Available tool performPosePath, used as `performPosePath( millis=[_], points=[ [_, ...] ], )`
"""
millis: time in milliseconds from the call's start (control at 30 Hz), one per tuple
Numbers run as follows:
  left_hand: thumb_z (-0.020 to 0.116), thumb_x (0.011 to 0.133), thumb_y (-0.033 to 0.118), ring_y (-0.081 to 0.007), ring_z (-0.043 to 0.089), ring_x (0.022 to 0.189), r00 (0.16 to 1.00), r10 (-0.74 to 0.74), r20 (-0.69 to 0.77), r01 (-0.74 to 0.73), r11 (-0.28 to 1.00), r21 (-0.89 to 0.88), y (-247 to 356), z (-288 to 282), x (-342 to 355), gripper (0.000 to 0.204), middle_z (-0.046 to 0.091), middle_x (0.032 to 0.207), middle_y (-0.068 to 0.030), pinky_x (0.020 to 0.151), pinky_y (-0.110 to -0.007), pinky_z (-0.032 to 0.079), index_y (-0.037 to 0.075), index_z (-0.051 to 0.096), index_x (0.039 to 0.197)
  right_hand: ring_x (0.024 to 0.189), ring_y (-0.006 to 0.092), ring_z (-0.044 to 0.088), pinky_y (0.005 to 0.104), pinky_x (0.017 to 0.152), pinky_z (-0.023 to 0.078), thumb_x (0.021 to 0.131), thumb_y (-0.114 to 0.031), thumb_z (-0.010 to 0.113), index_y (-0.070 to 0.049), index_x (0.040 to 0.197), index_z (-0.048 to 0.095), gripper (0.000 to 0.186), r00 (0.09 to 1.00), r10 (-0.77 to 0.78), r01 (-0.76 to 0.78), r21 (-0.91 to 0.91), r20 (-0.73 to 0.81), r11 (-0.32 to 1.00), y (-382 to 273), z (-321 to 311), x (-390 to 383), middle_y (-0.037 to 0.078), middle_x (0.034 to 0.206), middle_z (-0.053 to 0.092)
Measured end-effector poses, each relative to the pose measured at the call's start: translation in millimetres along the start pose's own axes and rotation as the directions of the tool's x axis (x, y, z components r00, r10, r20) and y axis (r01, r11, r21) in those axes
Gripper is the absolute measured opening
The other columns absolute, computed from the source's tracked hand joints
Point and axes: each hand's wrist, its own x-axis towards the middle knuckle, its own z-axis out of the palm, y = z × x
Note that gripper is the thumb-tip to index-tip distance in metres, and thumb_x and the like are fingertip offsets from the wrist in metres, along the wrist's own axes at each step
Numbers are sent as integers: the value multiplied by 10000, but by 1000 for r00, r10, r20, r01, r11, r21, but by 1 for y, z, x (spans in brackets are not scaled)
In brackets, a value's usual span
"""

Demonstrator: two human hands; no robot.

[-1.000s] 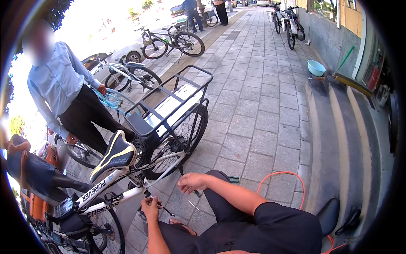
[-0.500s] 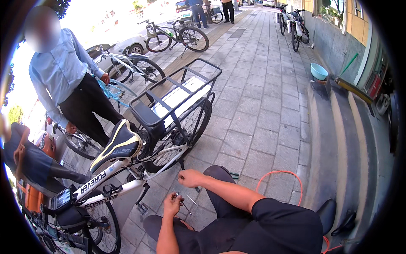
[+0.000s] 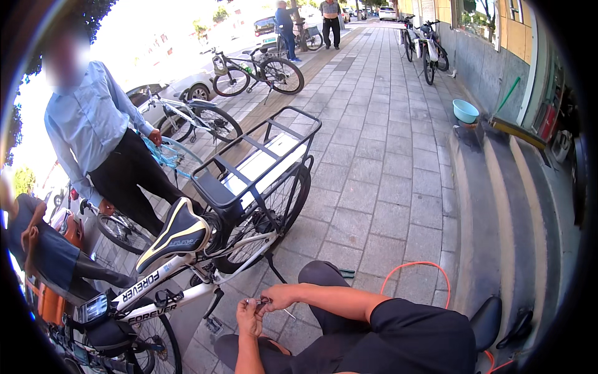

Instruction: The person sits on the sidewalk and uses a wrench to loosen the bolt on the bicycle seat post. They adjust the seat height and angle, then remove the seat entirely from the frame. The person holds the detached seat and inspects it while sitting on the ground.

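On grey paving [image 3: 367,206], faces open room between the white bike [image 3: 177,240] at left and the curved edges of the steps [image 3: 476,212] at right. Pinches a dark part [image 3: 264,302], too small to identify, between left hand [image 3: 249,320] and right hand [image 3: 280,298], held close together between bent knees [image 3: 316,272], near the pedal [image 3: 213,325]. Has a looped hose [image 3: 413,263] on the ground near the lowest step's edge.

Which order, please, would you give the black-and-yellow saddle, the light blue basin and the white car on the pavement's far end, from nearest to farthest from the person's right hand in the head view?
From the right hand:
1. Black-and-yellow saddle: ahead, to the left.
2. Light blue basin: farther ahead, right, by the steps.
3. White car: far ahead, near the top edge.
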Motion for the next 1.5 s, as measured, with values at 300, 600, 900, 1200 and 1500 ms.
performPosePath(
  millis=[300, 600, 900, 1200, 1500],
  points=[
    [753, 1005, 213, -258, 761, 844, 997, -68, -31, 69, 998, 14, -9, -8, 5, 190, 723, 921, -74, 712, -450, 663, 95, 605, 1010, 1088, 468, 679, 553, 908, 516, 1035, -387, 585, -44, 1299, 619, 434, 996, 63, -64, -27, -56, 998, -11, 11, -9, 265, 1114, 729],
    [704, 1045, 256, -187, 754, 853, 996, -35, -87, 54, 972, 227, -2, -5, -1, 161, 757, 978, -35, 597, -303, 551, 105, 654, 1071, 1118, 460, 677, 547, 939, 515, 1028, -366, 569, -56, 1226, 689, 387, 988, 109, -110, -8, -106, 994, 3, 14, -1, 254, 1159, 727],
    [704, 1045, 306, -177, 745, 851, 998, 4, -62, 22, 910, 414, -2, -7, -3, 205, 760, 976, -31, 602, -287, 532, 109, 657, 1076, 1141, 442, 683, 526, 950, 533, 1023, -398, 565, -84, 1273, 692, 421, 984, 106, -103, 22, -146, 994, -2, 10, -7, 239, 1199, 728],
    [693, 1053, 250, -162, 755, 857, 1000, -4, 8, -2, 782, 623, -9, -19, -5, 185, 758, 992, -49, 612, -265, 541, 68, 662, 1068, 1054, 436, 702, 542, 887, 548, 990, -370, 579, -95, 1165, 726, 357, 992, 95, -106, -155, -78, 982, -6, 5, -16, 208, 1105, 749],
    [697, 1052, 269, -179, 743, 922, 992, 71, -109, -33, 947, 319, -19, -7, -8, 239, 747, 1069, -26, 681, -284, 549, 99, 621, 1201, 1061, 436, 700, 541, 888, 544, 1017, -386, 552, -96, 1210, 705, 380, 985, 83, -90, -41, -151, 995, -7, 5, -11, 208, 1133, 748]
  ],
)
